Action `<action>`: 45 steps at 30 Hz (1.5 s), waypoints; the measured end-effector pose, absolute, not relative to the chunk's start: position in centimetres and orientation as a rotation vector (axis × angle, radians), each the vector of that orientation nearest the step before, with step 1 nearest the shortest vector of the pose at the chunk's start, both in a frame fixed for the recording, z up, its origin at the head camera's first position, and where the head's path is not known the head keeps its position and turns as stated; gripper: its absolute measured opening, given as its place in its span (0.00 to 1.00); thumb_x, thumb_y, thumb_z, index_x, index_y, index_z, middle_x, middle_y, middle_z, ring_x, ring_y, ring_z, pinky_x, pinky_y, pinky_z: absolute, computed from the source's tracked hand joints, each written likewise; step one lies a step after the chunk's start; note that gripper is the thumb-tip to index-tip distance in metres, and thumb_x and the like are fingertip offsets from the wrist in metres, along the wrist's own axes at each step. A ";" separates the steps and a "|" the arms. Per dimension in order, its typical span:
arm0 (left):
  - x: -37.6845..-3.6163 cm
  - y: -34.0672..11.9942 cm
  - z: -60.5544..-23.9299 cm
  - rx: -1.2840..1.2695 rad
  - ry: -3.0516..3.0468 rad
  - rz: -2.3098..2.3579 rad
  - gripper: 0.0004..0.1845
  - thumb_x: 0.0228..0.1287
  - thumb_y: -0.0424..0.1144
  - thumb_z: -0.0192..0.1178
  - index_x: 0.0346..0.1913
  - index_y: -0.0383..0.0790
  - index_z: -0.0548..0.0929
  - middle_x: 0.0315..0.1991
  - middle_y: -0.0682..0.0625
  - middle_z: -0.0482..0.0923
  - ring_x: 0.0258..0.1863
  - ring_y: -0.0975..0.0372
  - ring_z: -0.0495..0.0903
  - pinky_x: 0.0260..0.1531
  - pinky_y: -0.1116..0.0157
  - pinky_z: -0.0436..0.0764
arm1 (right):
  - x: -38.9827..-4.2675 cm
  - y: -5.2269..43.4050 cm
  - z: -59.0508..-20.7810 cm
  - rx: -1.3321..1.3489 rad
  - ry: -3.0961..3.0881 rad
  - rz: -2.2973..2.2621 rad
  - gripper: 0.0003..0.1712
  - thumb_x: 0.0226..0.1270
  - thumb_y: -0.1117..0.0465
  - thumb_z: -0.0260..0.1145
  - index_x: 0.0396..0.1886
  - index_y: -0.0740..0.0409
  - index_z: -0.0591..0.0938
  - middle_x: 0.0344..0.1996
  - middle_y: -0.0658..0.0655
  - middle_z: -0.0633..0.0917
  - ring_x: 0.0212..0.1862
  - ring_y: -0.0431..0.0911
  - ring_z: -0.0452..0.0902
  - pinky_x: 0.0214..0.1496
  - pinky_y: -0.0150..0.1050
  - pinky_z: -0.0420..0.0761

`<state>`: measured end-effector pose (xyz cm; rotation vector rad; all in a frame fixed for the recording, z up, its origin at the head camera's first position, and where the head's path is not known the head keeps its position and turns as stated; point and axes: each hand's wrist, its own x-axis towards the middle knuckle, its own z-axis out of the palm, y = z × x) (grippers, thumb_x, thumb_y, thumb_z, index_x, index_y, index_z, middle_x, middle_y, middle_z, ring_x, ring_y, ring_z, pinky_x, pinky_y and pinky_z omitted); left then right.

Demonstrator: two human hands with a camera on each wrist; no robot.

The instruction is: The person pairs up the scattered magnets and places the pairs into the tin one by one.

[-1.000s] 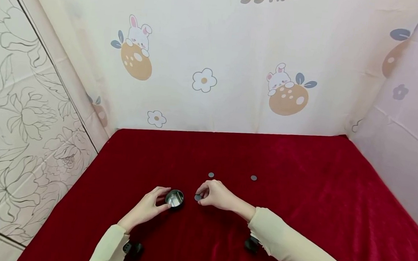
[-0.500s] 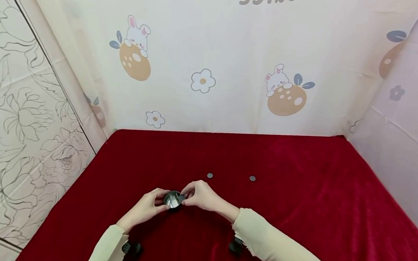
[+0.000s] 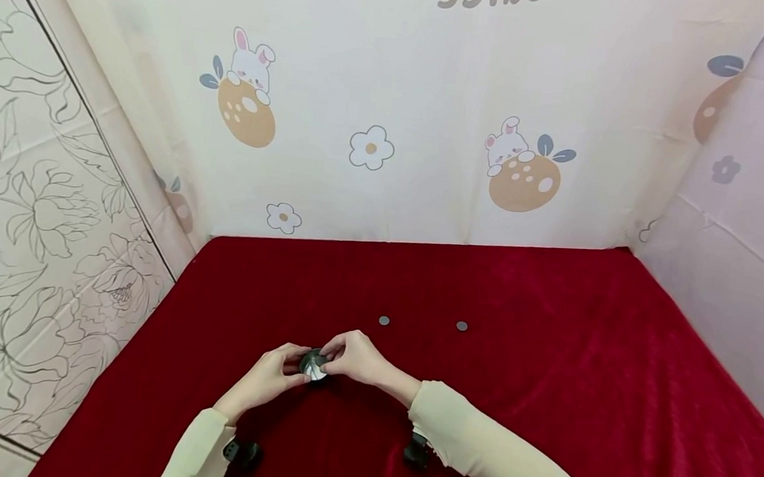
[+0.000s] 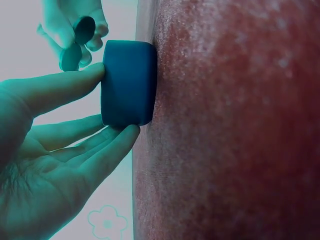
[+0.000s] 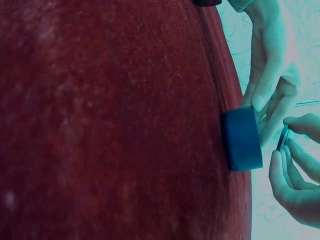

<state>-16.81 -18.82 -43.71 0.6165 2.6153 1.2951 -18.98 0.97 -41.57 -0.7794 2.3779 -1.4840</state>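
— Red velvet cloth (image 3: 546,368) over the whole table, cartoon-print sheets behind, and both hands meet near the front edge. What have we got?

— Left hand (image 3: 270,378) steadies a small round tin (image 3: 314,364): thumb on one side of its wall, fingers curled round the other. The tin stands upright on the cloth, mouth up.

— And the right?

— Right hand (image 3: 355,357) pinches a dark disc (image 5: 283,137) between thumb and fingertips. From the right wrist view the disc stands on edge, just beside the tin's open mouth, not yet inside.

— So which way does the tin lie from that disc?

— Directly below and a touch to the person's left. The disc's flat faces run upright, so its thin edge points down at the opening. The right hand is the nearer one to the mouth; the left only braces the wall.

— Anything else out there?

— Two more discs, one (image 3: 384,320) and another (image 3: 462,325), lie flat farther back, well apart from each other.
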 end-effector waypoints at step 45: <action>-17.4 -17.2 -41.7 0.594 2.757 1.137 0.22 0.55 0.37 0.61 0.54 0.35 0.73 0.50 0.46 0.73 0.48 0.53 0.73 0.46 0.55 0.72 | -19.4 6.5 -40.8 -0.921 2.428 -1.314 0.11 0.56 0.68 0.62 0.40 0.67 0.80 0.35 0.61 0.81 0.35 0.47 0.76 0.34 0.30 0.74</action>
